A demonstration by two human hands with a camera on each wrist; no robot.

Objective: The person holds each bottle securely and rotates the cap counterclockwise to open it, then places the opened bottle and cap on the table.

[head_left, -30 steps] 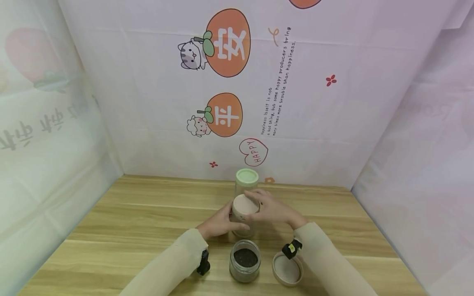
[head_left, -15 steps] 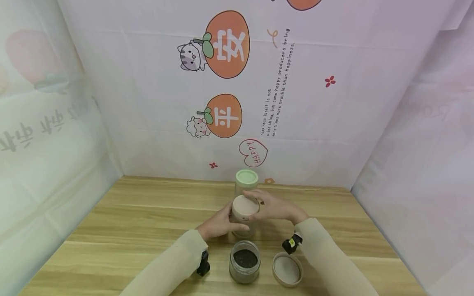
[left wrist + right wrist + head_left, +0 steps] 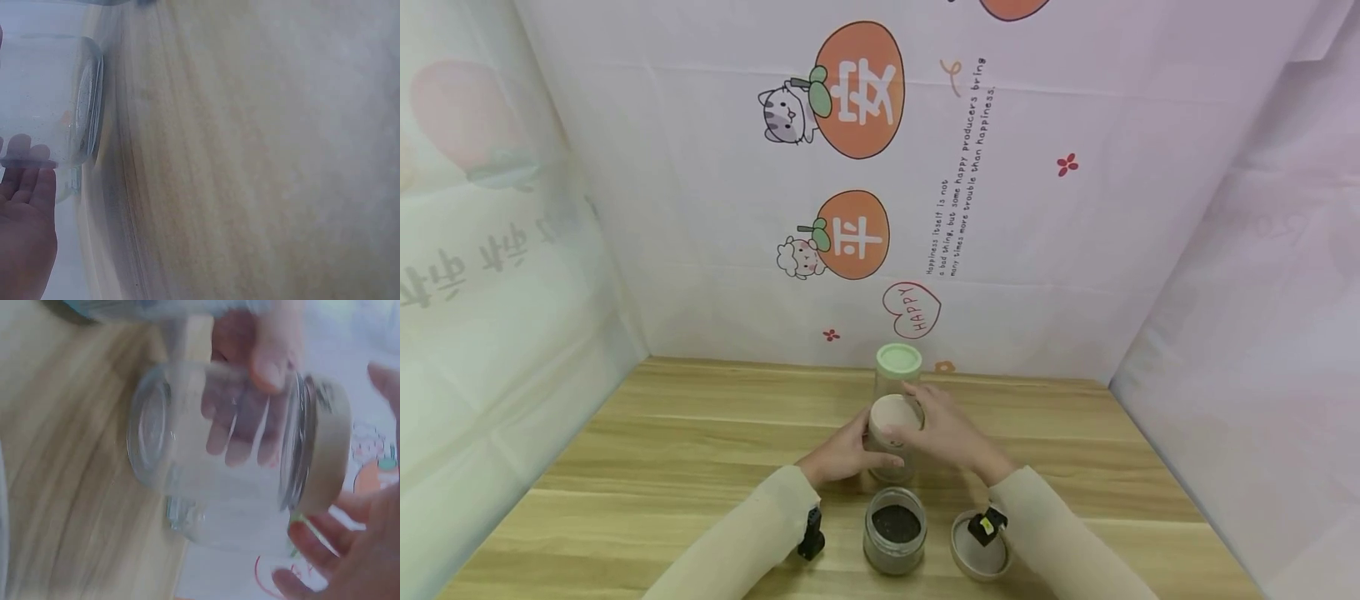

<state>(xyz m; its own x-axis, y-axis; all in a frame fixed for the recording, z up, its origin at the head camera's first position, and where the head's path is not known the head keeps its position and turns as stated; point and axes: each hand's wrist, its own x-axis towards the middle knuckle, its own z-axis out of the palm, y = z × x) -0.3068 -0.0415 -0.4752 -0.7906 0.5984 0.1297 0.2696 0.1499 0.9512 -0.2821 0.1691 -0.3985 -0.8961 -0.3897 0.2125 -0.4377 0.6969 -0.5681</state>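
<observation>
A clear glass jar (image 3: pixel 181 437) with a cream lid (image 3: pixel 891 412) stands upright on the wooden table. My left hand (image 3: pixel 842 450) grips the jar's side, its fingers showing through the glass in the right wrist view. Around the lid, my right hand (image 3: pixel 951 437) is spread, with its thumb lifted off the rim and its fingers (image 3: pixel 315 547) close by the opposite edge. Nearer to me is an uncovered glass jar (image 3: pixel 895 554) with dark, grainy contents. To its right, a loose cream lid (image 3: pixel 977 562) lies with its inside up.
Behind the gripped jar stands another clear jar with a pale green lid (image 3: pixel 898 360). The wooden tabletop (image 3: pixel 700 425) meets a printed white cloth (image 3: pixel 722 250) at the back, and cloth hangs on both sides.
My right hand has loosened from the lid and turned, its wrist dropping towards me and over the loose lid. The left hand keeps its hold on the jar in the same spot.
</observation>
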